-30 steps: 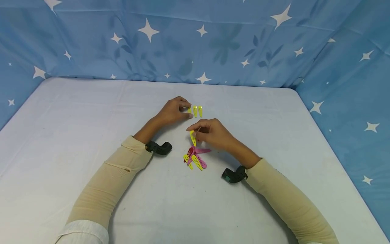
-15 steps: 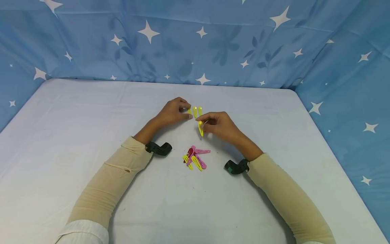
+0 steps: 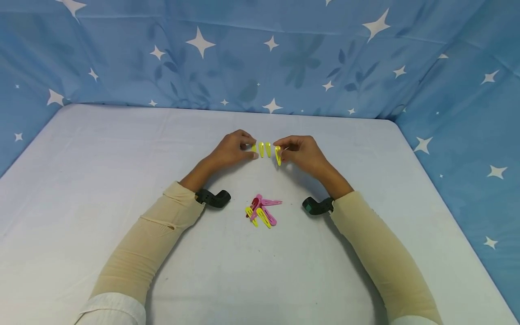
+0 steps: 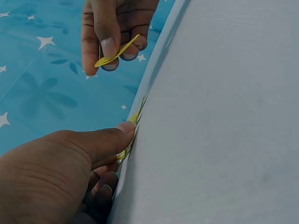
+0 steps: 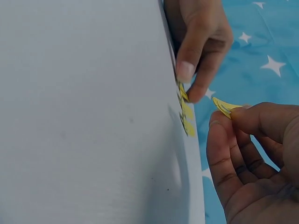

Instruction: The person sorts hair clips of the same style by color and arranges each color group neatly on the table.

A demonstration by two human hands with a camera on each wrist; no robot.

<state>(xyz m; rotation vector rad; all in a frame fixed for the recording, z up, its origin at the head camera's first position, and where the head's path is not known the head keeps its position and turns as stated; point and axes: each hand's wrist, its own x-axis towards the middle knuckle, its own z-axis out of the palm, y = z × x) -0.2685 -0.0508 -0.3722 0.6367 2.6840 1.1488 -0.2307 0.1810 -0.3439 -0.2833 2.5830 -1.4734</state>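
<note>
In the head view my left hand [image 3: 232, 150] rests at the far middle of the table, thumb and index finger pinching a yellow snap hair clip [image 3: 253, 148] at its ends; part of it is hidden. Right of it two more yellow hair clips, one [image 3: 261, 150] beside the other [image 3: 268, 150], lie side by side. My right hand [image 3: 302, 153] pinches another yellow hair clip [image 3: 278, 156] between thumb and fingers, just right of that row. The right wrist view shows this clip [image 5: 224, 107] raised off the table.
Nearer the person lies a small overlapping pile: yellow clips [image 3: 263, 217], pink clips [image 3: 271, 202] and a red clip [image 3: 254, 204]. A white cloth covers the table [image 3: 122, 149]. Blue star-patterned curtain [image 3: 243, 54] hangs behind and at the sides.
My right hand has carried its yellow hair clip from above the pile, away from the person and rightward, to the row's right end. The left hand has stayed in place.
</note>
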